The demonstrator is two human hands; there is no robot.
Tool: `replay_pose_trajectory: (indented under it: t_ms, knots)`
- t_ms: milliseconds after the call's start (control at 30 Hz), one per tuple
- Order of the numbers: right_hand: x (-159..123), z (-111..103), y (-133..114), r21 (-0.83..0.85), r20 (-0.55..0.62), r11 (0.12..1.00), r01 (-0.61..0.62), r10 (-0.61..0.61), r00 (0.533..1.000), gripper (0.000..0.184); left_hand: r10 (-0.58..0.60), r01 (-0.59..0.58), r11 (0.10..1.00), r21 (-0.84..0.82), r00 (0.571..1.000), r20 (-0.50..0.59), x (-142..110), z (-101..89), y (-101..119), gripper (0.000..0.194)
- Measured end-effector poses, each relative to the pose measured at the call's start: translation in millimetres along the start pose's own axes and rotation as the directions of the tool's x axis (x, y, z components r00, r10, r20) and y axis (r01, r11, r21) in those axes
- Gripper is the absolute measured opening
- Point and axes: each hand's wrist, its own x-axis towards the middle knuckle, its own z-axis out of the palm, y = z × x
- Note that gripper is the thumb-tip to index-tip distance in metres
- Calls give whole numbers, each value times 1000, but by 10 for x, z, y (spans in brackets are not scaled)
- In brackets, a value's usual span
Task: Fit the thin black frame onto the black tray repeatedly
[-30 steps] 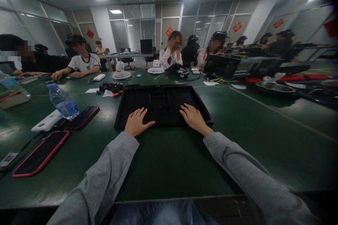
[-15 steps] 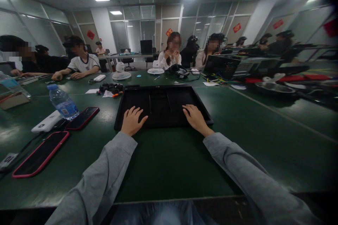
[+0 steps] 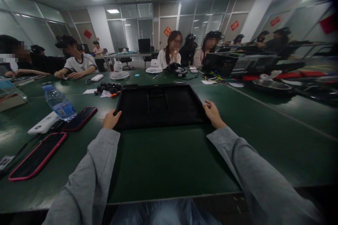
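A black, shallow rectangular tray-like panel (image 3: 158,116) lies on the green table in front of me. It has a raised rim, and two thin metal bars stand out near its far middle. At its left edge, my left hand (image 3: 111,119) is closed on the rim, thumb over the top and the other fingers mostly hidden on the outer side. My right hand (image 3: 214,115) holds the opposite edge, its fingers along the outside and partly bent. Both sleeves are grey.
On the left are a water bottle (image 3: 59,103), a white power bank (image 3: 43,123), a dark phone (image 3: 80,119) and a red-rimmed phone (image 3: 38,156). Black gear (image 3: 107,89) sits behind the panel's left corner. A pan (image 3: 271,86) is at right. Several people sit across the table (image 3: 158,165).
Both hands have moved outward, from lying spread over the panel's near corners to its left and right edges, where they now grip it. The panel looks much as before.
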Motion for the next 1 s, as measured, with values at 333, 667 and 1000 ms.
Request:
replay_pose_trajectory:
  t_ms: [333,667,1000]
  knots:
    - [-37,-7,-87,186,222,977,-104,61,973,53,4,-4,1000,-11,1000,1,30,32,-28,53]
    - [-44,-17,-123,259,251,957,-132,66,966,40,-38,39,999,-11,999,34,22,1,10,66]
    - [-68,-33,-163,239,228,964,-120,64,972,41,-36,36,999,-15,999,20,22,5,22,59]
